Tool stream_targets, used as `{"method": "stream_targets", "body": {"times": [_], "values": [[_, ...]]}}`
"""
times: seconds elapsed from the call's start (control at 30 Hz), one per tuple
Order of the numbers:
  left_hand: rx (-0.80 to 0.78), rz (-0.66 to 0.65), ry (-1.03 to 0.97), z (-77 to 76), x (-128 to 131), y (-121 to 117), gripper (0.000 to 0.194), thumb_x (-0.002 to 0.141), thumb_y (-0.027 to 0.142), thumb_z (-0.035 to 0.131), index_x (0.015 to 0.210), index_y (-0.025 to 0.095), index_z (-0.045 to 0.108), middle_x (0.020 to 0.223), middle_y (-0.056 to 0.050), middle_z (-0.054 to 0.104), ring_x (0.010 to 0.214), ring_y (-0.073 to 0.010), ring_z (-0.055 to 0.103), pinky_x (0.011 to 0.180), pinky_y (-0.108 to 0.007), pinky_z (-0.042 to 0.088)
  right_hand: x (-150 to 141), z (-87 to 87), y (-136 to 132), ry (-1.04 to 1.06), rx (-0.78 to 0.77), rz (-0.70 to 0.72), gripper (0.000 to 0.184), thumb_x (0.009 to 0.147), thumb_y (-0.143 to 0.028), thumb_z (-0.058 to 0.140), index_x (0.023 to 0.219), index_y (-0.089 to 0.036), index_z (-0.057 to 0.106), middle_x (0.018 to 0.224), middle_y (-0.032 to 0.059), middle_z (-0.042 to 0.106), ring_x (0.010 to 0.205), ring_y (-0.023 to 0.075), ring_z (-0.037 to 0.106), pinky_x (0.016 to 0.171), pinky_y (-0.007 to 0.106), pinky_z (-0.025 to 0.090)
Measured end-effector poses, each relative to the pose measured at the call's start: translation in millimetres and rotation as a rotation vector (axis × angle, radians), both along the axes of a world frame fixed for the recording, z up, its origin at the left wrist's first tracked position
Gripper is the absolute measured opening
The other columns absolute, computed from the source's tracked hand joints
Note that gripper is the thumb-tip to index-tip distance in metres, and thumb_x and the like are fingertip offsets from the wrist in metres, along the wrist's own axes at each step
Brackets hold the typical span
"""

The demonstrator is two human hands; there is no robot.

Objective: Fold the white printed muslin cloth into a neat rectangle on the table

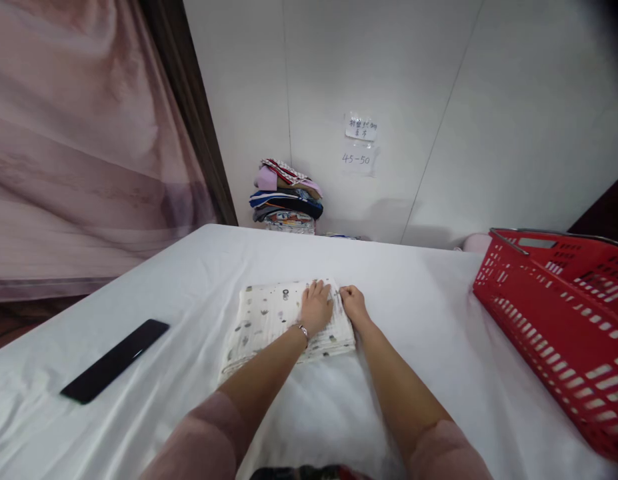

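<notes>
A folded white cloth with small dark and grey prints lies flat in the middle of the white-covered surface. Flat on its right part rests my left hand, fingers spread, with a bracelet at the wrist. At the cloth's right edge, my right hand is closed, its fingertips pinching the border near the far corner. The underside of the cloth and its inner layers are hidden.
A black phone-like slab lies on the white sheet to the left. At the right stands a red plastic basket with a metal handle. Behind the far edge is a stack of folded clothes by the wall; a pink curtain hangs left.
</notes>
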State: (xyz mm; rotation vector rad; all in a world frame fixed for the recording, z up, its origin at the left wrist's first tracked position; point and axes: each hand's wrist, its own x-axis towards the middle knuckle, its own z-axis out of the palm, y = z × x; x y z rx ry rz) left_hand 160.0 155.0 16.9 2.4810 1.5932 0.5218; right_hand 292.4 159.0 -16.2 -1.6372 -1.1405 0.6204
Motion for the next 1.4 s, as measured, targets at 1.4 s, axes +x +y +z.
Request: {"method": "stream_targets", "body": {"times": [1.4], "values": [[0.286,-0.306,0.165,-1.0,-115.6,-103.3,0.062,0.079,0.024,0.052,0.137,0.021,0.033,0.142,-0.009,0.038,0.133,-0.0259,0.029,0.109,-0.051,0.018,12.1,14.8,14.0,-0.306,-0.099,0.326,0.065,0.068,-0.021,0.055,0.132,-0.02,0.043,0.136,0.0075,0.045,0.124,0.0226,0.041,0.102,0.035,0.032]]}}
